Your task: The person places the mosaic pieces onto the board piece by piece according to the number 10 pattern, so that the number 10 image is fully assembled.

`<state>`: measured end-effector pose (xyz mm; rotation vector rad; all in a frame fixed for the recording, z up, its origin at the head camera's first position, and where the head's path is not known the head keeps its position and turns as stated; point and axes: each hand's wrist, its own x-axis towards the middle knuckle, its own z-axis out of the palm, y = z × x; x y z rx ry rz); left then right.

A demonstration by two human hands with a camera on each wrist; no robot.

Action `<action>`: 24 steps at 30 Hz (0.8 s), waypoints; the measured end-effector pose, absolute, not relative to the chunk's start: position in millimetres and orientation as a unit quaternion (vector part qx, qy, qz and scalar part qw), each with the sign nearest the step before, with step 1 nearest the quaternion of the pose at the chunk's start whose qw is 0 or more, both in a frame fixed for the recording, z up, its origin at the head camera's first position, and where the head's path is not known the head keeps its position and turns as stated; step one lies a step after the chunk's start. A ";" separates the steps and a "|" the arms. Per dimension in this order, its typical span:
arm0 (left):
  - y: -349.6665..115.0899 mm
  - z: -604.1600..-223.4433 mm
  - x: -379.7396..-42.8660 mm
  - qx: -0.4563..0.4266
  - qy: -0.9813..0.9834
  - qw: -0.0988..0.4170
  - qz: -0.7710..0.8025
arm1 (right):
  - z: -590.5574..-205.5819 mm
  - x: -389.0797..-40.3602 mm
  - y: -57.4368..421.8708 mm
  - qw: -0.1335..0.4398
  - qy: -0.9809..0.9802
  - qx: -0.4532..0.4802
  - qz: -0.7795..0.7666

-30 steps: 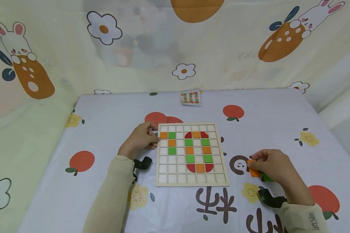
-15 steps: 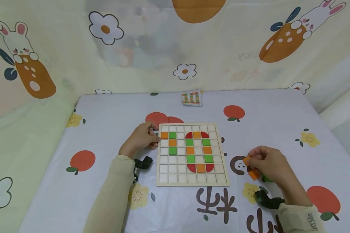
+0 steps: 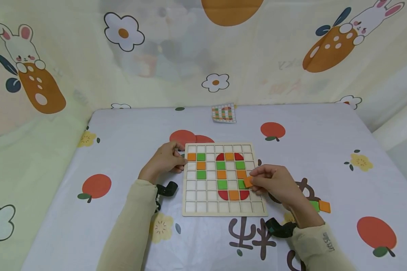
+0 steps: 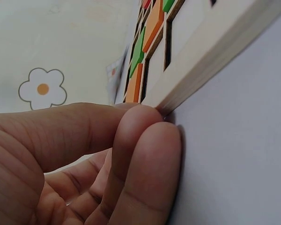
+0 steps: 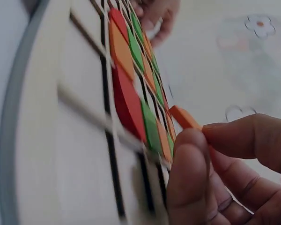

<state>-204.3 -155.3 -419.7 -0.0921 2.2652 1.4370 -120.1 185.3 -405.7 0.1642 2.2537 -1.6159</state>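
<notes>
A wooden grid board lies on the table with orange, green and red tiles set in some of its squares. My left hand holds the board's left edge; in the left wrist view the thumb and fingertips meet at the frame. Between thumb and fingers, my right hand pinches an orange square tile over the right side of the board. In the right wrist view that tile stands tilted above the grid, apart from the squares as far as I can see.
A loose green tile and an orange tile lie on the tablecloth, right of the board. Behind the board is a small pattern card showing a coloured grid. A printed cloth backdrop rises at the table's back edge.
My right hand has picked up an orange tile from the loose tiles and moved left with it to above the board. The left hand stays at the board's edge.
</notes>
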 end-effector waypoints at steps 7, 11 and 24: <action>-154.3 -418.9 -204.3 -0.040 0.821 0.228 0.522 | -411.2 -126.9 147.1 0.209 0.778 0.035 -0.591; -153.8 -418.1 -204.4 -0.041 0.820 0.230 0.522 | -412.1 -130.1 132.0 0.220 0.772 0.021 -0.596; -154.1 -420.0 -205.1 -0.037 0.820 0.231 0.523 | -410.3 -137.3 98.7 0.237 0.770 0.000 -0.593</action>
